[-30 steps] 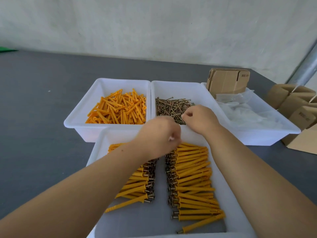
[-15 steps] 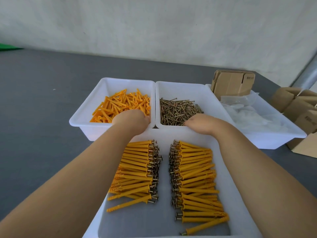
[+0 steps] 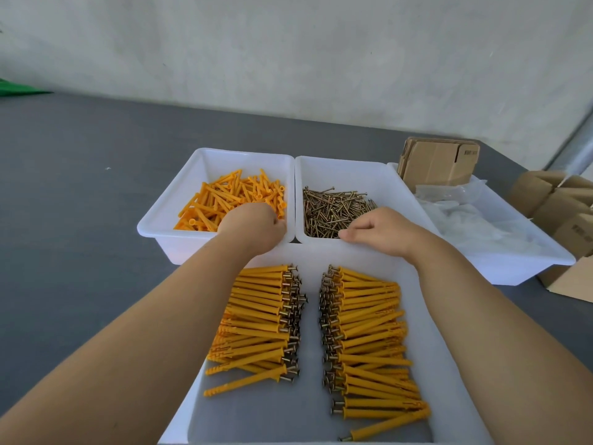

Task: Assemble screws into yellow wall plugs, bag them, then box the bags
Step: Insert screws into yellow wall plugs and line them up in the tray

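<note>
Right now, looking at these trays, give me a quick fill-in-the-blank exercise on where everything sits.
1. The left hand reaches into the tray of loose yellow ____.
2. The right hand is over the tray of loose ____.
3. In the near tray, the assembled plugs lie in ____ rows.
4. The flattened cardboard boxes stand in the tray with the clear plastic ____.

Missing words: plugs; screws; two; bags

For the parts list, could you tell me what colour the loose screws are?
Brassy brown, seen in the head view: screws.
</note>
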Demonstrator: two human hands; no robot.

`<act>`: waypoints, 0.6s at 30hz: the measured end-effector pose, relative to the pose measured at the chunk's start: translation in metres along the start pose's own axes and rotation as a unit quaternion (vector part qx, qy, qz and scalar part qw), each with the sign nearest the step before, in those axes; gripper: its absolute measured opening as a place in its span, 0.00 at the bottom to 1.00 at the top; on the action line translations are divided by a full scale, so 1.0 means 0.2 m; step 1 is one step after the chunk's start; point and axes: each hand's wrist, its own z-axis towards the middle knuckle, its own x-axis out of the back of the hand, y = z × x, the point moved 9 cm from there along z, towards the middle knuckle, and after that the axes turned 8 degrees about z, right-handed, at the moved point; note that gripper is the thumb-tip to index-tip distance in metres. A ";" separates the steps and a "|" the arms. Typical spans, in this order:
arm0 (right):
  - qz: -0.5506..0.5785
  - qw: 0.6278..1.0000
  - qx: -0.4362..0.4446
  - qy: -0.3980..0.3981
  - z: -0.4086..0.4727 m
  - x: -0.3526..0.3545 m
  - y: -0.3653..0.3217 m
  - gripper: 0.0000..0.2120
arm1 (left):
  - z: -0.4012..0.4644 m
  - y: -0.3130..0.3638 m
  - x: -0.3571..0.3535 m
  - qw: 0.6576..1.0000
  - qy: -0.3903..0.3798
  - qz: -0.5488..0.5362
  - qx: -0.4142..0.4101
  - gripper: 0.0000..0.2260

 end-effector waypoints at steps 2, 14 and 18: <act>0.008 0.999 0.026 0.038 -0.01 0.02 -0.02 0.07 | -0.01 -0.01 0.05 0.998 0.052 -0.039 0.004 0.12; 0.203 0.908 0.136 0.341 -0.12 0.26 -0.07 0.03 | -0.19 0.00 0.36 0.895 0.348 -0.272 -0.054 0.10; 0.314 0.885 0.129 0.318 -0.11 0.25 -0.06 0.07 | -0.23 0.02 0.35 0.823 0.304 -0.474 -0.077 0.04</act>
